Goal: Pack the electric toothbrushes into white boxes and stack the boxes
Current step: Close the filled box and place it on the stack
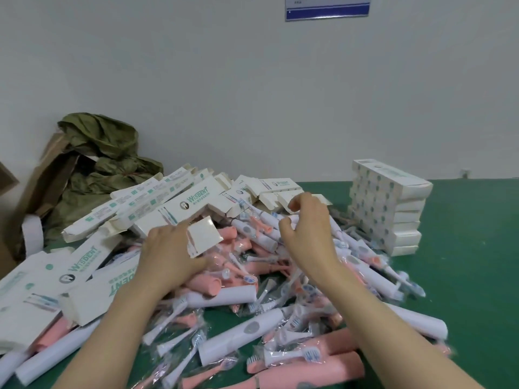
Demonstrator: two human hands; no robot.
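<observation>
Two hands worked over the toothbrush pile (233, 296) at 12 o'clock on the green table (463, 262). Left hand (168, 254) gripped a white box (203, 237), thumb underneath, open end facing 3 o'clock. Right hand (307, 228) hovered with fingers curled above white handles; whether it grasped one, couldn't tell. Step, by my read: picking a brush to load into the held box. Next move would need one handle singled out from the tangled film-wrapped heads, then lined up with the box mouth. Brushes were pink and white, loose, criss-crossed. Empty boxes (157, 200) lay at 10 o'clock; finished stack (390, 209), several high, stood at 2 o'clock.
</observation>
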